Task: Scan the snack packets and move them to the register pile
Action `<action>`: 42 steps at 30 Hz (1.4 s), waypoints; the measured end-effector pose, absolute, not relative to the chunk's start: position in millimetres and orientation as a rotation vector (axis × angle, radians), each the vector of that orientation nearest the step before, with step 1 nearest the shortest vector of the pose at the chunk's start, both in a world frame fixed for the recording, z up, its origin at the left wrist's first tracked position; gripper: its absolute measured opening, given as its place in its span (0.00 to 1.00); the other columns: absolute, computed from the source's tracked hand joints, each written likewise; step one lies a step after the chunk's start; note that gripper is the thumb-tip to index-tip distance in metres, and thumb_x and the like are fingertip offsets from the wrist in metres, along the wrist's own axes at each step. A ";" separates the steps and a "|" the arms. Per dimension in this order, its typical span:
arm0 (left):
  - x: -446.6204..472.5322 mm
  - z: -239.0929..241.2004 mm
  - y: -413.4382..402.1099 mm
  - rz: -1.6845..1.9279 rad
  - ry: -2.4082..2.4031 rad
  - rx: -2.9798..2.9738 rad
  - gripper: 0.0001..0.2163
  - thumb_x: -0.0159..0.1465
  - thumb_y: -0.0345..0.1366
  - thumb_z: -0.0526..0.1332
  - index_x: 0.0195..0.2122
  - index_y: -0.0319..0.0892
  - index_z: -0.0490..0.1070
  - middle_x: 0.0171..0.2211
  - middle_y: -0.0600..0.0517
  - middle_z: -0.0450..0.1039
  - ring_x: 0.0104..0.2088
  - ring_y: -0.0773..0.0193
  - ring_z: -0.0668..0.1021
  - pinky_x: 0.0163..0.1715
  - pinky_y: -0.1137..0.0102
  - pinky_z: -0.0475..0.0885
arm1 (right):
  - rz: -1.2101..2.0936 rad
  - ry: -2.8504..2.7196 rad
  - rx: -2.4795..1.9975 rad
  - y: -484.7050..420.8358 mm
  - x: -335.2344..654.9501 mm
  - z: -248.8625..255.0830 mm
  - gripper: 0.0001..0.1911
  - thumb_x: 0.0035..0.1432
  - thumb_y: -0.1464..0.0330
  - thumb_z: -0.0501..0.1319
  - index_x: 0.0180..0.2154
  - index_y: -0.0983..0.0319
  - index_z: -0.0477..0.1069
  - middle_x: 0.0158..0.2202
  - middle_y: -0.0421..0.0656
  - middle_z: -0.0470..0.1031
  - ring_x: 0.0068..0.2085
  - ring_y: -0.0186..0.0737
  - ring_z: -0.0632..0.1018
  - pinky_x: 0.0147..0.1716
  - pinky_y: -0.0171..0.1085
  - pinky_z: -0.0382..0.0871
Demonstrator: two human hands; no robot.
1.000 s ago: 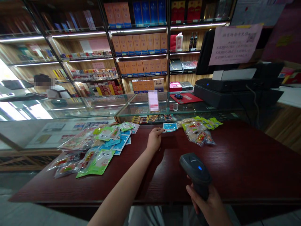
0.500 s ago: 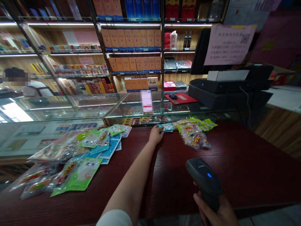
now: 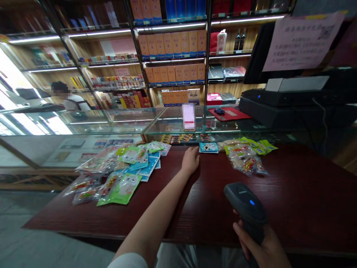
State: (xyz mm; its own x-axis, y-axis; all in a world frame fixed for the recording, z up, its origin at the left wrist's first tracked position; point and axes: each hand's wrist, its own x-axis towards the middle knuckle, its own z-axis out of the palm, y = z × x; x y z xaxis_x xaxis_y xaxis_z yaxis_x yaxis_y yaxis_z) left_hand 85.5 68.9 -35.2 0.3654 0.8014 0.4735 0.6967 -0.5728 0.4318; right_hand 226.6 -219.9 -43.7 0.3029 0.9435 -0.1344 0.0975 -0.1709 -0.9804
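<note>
My left hand (image 3: pixel 191 160) reaches across the dark red table, its fingers loosely bent and nothing visible in them. Just right of its fingertips lies a small stack of blue snack packets (image 3: pixel 208 147), with a narrow gap between. In my right hand (image 3: pixel 263 245), near the table's front edge, is a black handheld barcode scanner (image 3: pixel 247 204) with a lit blue light, tilted forward and left. A pile of snack packets (image 3: pixel 131 160), blue, green and clear, spreads over the left side. Clear and yellow-green snack packets (image 3: pixel 245 156) lie right of the blue stack.
A glass display counter (image 3: pixel 156 128) borders the table's far side. On it stand a pale upright card (image 3: pixel 189 116) and a mouse (image 3: pixel 219 111) on a red mat. A monitor (image 3: pixel 258 56) and black till equipment (image 3: pixel 284 108) occupy the right. A person (image 3: pixel 75 102) is behind the left counter.
My left hand has come off the blue snack packets, which now lie uncovered beside it. The view has turned left. My right hand keeps hold of the scanner.
</note>
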 end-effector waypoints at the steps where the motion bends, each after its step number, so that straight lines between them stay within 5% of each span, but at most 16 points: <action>1: 75.0 -32.6 61.8 0.996 1.399 2.481 0.21 0.60 0.28 0.58 0.56 0.37 0.68 0.49 0.42 0.71 0.50 0.56 0.73 0.55 0.63 0.66 | 1.052 -1.018 -1.537 -220.4 225.7 -44.0 0.25 0.53 0.51 0.63 0.43 0.65 0.71 0.13 0.34 0.67 0.17 0.39 0.70 0.20 0.36 0.68; 12: -64.9 1.2 7.5 0.741 2.252 2.343 0.11 0.62 0.33 0.55 0.43 0.43 0.74 0.44 0.44 0.72 0.49 0.52 0.72 0.49 0.62 0.66 | 1.112 -1.109 -1.462 -228.7 204.1 -46.0 0.26 0.51 0.49 0.64 0.41 0.64 0.70 0.13 0.35 0.68 0.17 0.39 0.71 0.21 0.38 0.69; 17: -96.9 7.2 2.9 0.552 2.705 1.942 0.19 0.59 0.46 0.60 0.46 0.39 0.72 0.48 0.38 0.71 0.50 0.44 0.71 0.46 0.58 0.67 | 1.026 -1.113 -1.451 -229.7 192.1 -45.1 0.27 0.53 0.51 0.63 0.45 0.65 0.69 0.12 0.32 0.65 0.14 0.37 0.68 0.18 0.36 0.66; 21: -103.4 11.4 9.6 0.461 2.765 1.938 0.23 0.60 0.52 0.58 0.47 0.38 0.72 0.49 0.36 0.72 0.52 0.44 0.72 0.47 0.59 0.68 | 1.102 -1.125 -1.463 -230.5 192.6 -48.0 0.22 0.52 0.50 0.64 0.37 0.62 0.69 0.13 0.35 0.68 0.16 0.38 0.71 0.19 0.36 0.68; 24: -101.2 13.1 13.8 0.307 2.679 2.117 0.20 0.64 0.48 0.56 0.48 0.39 0.72 0.46 0.36 0.74 0.49 0.44 0.75 0.44 0.59 0.70 | 1.108 -1.109 -1.460 -231.3 195.6 -51.7 0.20 0.52 0.50 0.64 0.33 0.61 0.68 0.14 0.35 0.69 0.17 0.38 0.72 0.19 0.36 0.68; 31: -92.8 8.9 14.4 -0.006 2.440 2.399 0.17 0.65 0.24 0.46 0.46 0.28 0.73 0.41 0.31 0.77 0.44 0.48 0.80 0.40 0.60 0.74 | 1.089 -1.123 -1.434 -231.7 195.5 -53.0 0.27 0.53 0.51 0.64 0.45 0.65 0.67 0.13 0.32 0.68 0.16 0.38 0.71 0.19 0.36 0.68; 42: -116.8 13.7 -2.6 0.136 2.229 2.541 0.14 0.64 0.26 0.51 0.42 0.37 0.76 0.39 0.35 0.77 0.45 0.48 0.78 0.44 0.59 0.72 | 1.075 -1.147 -1.428 -231.6 180.9 -44.7 0.21 0.51 0.53 0.65 0.37 0.64 0.71 0.11 0.33 0.66 0.14 0.37 0.69 0.17 0.36 0.66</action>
State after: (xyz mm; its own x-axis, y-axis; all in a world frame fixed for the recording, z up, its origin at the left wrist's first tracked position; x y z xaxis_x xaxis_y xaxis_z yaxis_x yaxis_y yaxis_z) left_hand -116.8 -2.6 13.7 0.1409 0.9660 0.2169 0.9852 -0.1151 -0.1274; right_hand 180.9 -231.6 -44.7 0.1646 0.9845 -0.0599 0.1231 -0.0808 -0.9891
